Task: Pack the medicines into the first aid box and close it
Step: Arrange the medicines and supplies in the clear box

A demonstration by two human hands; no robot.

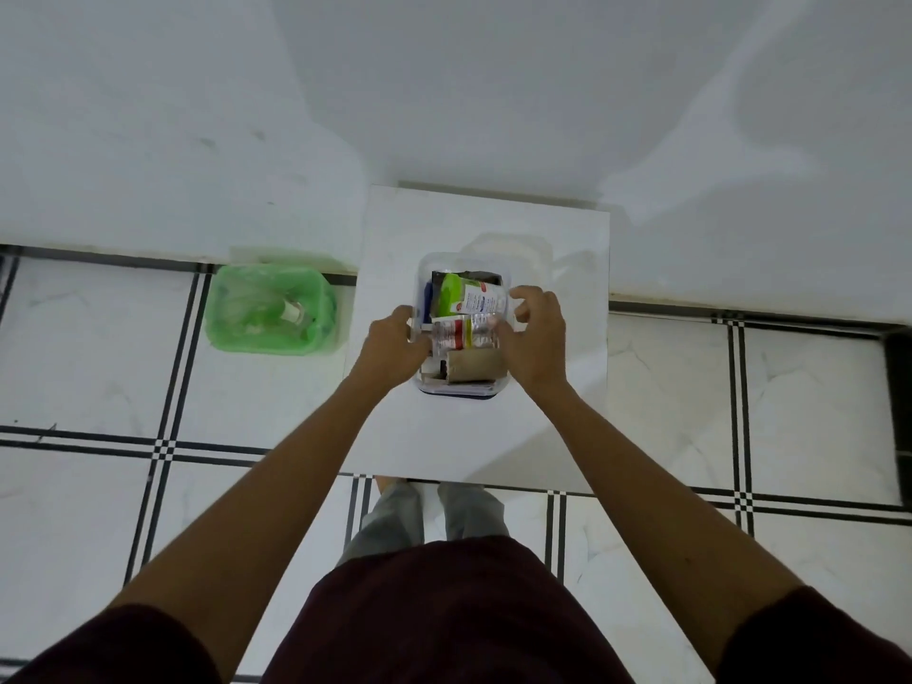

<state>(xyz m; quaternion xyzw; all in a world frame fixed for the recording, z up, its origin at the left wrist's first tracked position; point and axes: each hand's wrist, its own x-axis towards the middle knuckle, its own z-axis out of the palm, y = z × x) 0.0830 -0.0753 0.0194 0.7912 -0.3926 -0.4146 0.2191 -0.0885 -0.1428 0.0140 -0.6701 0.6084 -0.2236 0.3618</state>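
Observation:
A clear plastic first aid box (pixel 425 269) stands open on a small white table (pixel 483 436). Inside lie a green-and-white medicine pack (pixel 469 294), a brown cardboard piece (pixel 476 365) and some dark items. A clear bottle with a red-and-white label (pixel 461 334) lies crosswise over the box. My left hand (pixel 392 345) grips its left end and my right hand (pixel 535 333) grips its right end. A clear lid (pixel 508 246) seems to lie just behind the box, hard to make out.
A green bin (pixel 271 308) with a plastic liner and an empty bottle stands on the tiled floor to the left of the table. A white wall rises behind. A dark object (pixel 898 387) sits at the right edge. My legs are under the table's near edge.

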